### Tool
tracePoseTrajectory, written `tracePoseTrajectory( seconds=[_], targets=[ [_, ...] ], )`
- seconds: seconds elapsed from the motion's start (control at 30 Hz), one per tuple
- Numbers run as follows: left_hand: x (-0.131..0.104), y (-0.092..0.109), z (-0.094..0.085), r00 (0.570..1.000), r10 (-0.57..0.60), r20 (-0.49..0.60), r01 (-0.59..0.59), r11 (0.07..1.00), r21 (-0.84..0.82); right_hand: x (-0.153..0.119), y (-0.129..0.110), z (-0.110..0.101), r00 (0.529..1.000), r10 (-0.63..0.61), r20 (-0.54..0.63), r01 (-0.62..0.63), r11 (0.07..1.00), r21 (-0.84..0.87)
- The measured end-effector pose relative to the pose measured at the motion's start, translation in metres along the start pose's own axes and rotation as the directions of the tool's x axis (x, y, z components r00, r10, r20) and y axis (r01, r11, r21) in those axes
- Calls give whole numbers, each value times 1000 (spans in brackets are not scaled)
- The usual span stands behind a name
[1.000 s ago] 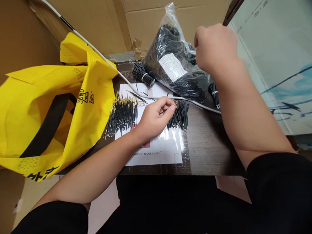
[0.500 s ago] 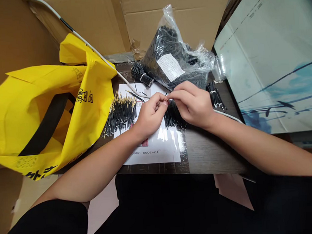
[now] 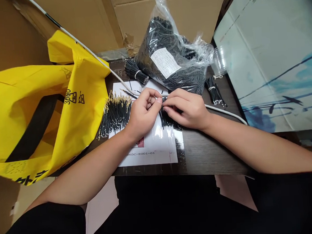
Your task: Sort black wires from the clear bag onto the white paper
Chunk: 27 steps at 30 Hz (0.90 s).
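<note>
Over the printed sheet (image 3: 161,150), my left hand (image 3: 144,112) is closed, its thumb and index finger pinched on something too small to make out. My right hand (image 3: 187,107) is just to the right, fingers bent and tips pressed together near the left fingertips. What it holds, if anything, is hidden. Beneath the right hand lies a pile of short black wires (image 3: 169,121), partly covered by the fingers. Left of my left hand spreads another pile of black wires with gold-coloured tips (image 3: 115,111).
A clear plastic bag of black wires (image 3: 179,65) stands behind the hands. Tied wire bundles lie at its left (image 3: 136,72) and right (image 3: 213,91). A white cable (image 3: 93,55) crosses the table. A yellow bag (image 3: 88,100) is at left, clear plastic cups (image 3: 218,61) at right.
Both hands have shifted slightly left in view, along with the whole scene. The right hand has lowered a little, and its fingertips have moved from the left fingertips to just below them.
</note>
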<state>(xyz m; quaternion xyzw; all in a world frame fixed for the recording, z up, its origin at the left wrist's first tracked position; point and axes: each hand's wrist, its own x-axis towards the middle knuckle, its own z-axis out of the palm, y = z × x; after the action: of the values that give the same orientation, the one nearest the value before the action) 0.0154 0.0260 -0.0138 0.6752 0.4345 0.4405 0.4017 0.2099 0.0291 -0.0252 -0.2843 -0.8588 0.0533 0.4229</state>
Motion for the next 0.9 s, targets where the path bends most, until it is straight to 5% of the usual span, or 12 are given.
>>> tracePoseTrajectory(
  seconds=[0.47, 0.9],
  targets=[
    [0, 3, -1, 998, 47, 30, -48, 998, 40, -2, -2, 1, 994, 4, 112, -4, 1000, 5],
    [5, 5, -1, 997, -50, 51, 53, 995, -79, 3, -5, 0, 992, -81, -93, 86, 995, 50]
  ],
)
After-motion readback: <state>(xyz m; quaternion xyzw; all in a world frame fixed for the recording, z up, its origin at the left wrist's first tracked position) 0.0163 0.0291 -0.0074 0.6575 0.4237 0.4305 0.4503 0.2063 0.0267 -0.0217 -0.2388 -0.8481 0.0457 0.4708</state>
